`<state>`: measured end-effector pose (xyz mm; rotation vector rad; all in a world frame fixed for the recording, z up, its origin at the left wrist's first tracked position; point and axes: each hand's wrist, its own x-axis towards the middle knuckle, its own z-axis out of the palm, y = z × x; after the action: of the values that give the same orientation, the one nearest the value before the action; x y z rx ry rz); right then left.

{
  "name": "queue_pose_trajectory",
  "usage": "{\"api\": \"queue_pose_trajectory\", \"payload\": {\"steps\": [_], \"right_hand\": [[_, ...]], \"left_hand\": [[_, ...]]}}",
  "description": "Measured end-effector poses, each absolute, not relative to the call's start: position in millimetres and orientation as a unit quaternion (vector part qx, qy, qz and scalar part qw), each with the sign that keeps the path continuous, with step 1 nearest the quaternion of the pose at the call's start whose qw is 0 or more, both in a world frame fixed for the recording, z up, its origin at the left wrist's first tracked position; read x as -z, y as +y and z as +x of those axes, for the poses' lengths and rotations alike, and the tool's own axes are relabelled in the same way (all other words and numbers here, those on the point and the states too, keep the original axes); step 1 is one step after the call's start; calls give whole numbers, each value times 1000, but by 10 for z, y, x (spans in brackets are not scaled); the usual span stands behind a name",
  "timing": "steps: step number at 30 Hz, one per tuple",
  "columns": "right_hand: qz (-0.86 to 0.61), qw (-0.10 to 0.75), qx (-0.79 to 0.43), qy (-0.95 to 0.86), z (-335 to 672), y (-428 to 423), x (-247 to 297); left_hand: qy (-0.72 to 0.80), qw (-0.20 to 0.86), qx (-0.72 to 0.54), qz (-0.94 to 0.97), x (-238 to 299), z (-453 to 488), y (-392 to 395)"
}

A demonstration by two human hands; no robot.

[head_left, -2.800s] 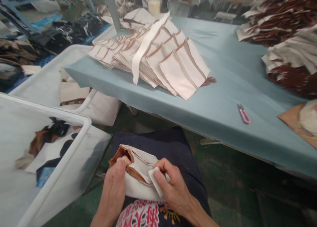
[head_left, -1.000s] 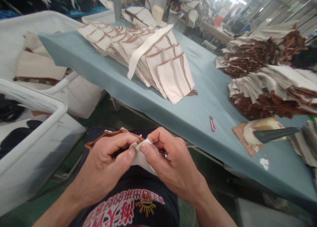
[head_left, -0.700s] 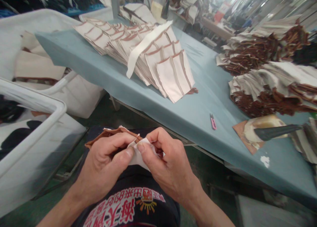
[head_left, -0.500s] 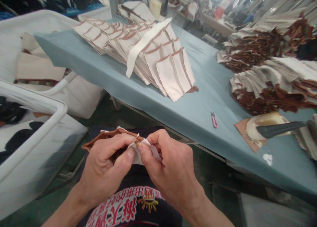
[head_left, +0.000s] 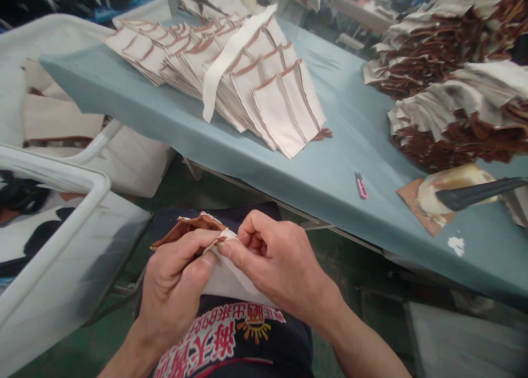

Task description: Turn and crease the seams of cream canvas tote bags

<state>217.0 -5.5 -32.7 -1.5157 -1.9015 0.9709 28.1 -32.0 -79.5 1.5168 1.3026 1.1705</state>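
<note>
Over my lap, both hands pinch one small cream and brown fabric piece (head_left: 193,225). My left hand (head_left: 175,281) grips its near edge with thumb and forefinger. My right hand (head_left: 280,262) is closed on the cream corner, thumb meeting the left thumb. The brown lining shows at the piece's far left end. Most of the piece is hidden under my fingers.
A blue-covered table (head_left: 338,169) carries a fanned row of cream pieces (head_left: 247,75) under a white strip, brown and cream stacks (head_left: 454,92) at right, pink thread snips (head_left: 361,185) and a dark tool (head_left: 478,193) on a scrap. White bins (head_left: 61,213) stand at left.
My hands have stayed closed on the piece and drawn a little nearer my body. The view has tilted down, so the table has slid up in the picture.
</note>
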Motion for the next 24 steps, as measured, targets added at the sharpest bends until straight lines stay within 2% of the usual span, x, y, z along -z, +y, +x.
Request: {"api": "queue_pose_trajectory", "payload": {"steps": [8, 16, 21, 24], "right_hand": [[-550, 163, -469, -671, 2202, 46, 279], [-380, 188, -763, -488, 2328, 175, 587], [-281, 183, -845, -417, 2319, 141, 796], [-208, 185, -882, -379, 2269, 71, 918]], "left_hand": [[482, 520, -413, 572, 834, 233, -380], [494, 485, -347, 633, 800, 170, -387], [480, 544, -325, 607, 809, 139, -410], [444, 623, -328, 555, 826, 152, -463]]}}
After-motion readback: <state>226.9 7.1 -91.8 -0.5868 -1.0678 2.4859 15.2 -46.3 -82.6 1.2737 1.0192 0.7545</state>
